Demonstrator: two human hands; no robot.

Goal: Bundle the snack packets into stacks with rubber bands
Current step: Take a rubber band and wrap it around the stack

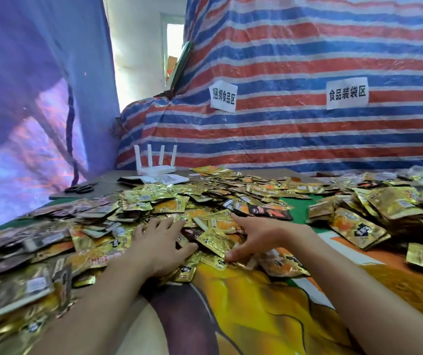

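A wide heap of gold and orange snack packets (pixel 169 198) covers the table from the left edge to the far right. My left hand (pixel 159 239) lies flat on the heap near its front, fingers spread over the packets. My right hand (pixel 261 234) reaches in from the right, its fingers and thumb spread around a small group of gold packets (pixel 218 240) between the two hands. A dark packet (pixel 269 211) lies just beyond my right hand. No rubber band is visible.
Stacked packets (pixel 374 213) pile up at the right. A white router (pixel 156 163) with several antennas, white cards (pixel 169 179) and black scissors (pixel 81 188) lie at the table's back left. A striped tarp (pixel 307 124) with two paper signs hangs behind. A printed yellow cloth (pixel 243 303) covers the near table.
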